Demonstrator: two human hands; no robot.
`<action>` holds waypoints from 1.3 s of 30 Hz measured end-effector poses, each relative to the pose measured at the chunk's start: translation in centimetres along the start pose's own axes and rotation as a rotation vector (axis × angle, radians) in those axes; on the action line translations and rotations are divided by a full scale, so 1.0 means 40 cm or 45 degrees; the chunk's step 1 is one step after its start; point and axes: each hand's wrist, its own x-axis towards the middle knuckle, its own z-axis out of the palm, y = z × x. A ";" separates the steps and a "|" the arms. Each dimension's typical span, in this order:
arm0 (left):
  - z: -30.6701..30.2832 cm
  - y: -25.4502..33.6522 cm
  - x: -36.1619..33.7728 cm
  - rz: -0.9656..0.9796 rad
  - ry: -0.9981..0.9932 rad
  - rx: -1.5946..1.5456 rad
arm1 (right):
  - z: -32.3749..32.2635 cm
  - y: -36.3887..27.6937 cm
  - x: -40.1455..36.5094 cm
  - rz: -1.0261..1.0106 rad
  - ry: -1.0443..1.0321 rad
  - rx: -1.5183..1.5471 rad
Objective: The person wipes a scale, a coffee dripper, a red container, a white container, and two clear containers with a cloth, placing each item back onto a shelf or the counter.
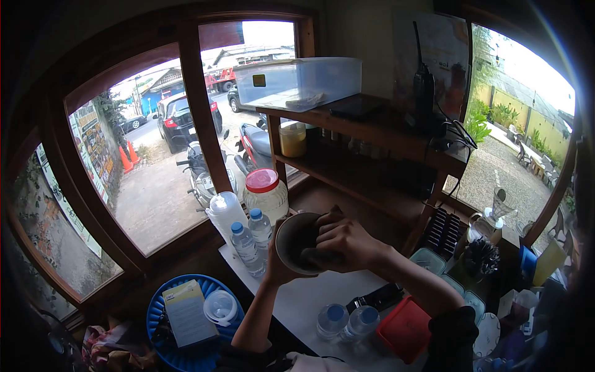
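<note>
Above the white tabletop (pixel 297 304), my left hand (pixel 277 271) grips a round, pale-rimmed bowl (pixel 286 239) from its left side. The bowl is tilted, and its dark inside faces up towards me. My right hand (pixel 350 243) is at the bowl's right side with its fingers curled over a dark grey cloth (pixel 323 256), part of which lies against the inside of the bowl. Two water bottles with blue caps (pixel 248 248) stand just left of the bowl. Behind it is a clear jar with a red lid (pixel 263 181).
Two more blue-capped bottles (pixel 335 313) and a red box (pixel 406 328) stand in front. A blue stool (pixel 162 291) carries a notebook and a plastic cup. The wooden shelf (pixel 372 133) behind holds a plastic bin (pixel 334 80) and a walkie-talkie (pixel 423 87). Containers crowd the right side.
</note>
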 end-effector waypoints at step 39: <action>0.067 0.007 -0.030 -0.608 0.620 -1.181 | 0.067 -0.037 0.028 0.717 0.854 0.451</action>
